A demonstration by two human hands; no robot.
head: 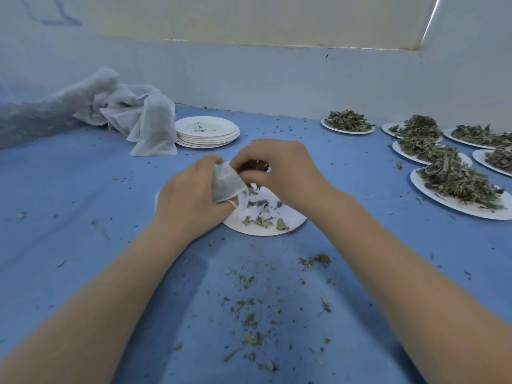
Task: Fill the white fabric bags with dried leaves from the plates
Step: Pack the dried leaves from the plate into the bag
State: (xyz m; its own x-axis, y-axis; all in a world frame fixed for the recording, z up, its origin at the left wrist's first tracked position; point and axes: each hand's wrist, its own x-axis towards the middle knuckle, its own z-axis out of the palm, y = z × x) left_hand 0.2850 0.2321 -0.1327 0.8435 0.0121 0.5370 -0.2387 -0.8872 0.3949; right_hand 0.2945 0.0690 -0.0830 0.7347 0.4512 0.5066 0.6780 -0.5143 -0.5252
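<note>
My left hand (191, 198) grips a small white fabric bag (225, 184) above a white plate (266, 225) at the table's centre. My right hand (279, 167) pinches a clump of dried leaves (253, 165) right at the bag's mouth. A few leaf scraps remain scattered on the plate beneath both hands. The bag's lower part hangs between my left fingers and the plate.
A stack of used white plates (207, 132) stands behind, beside a heap of white fabric bags (133, 112) at the back left. Several plates piled with dried leaves (454, 181) line the right side. Leaf crumbs (249, 306) litter the blue cloth in front.
</note>
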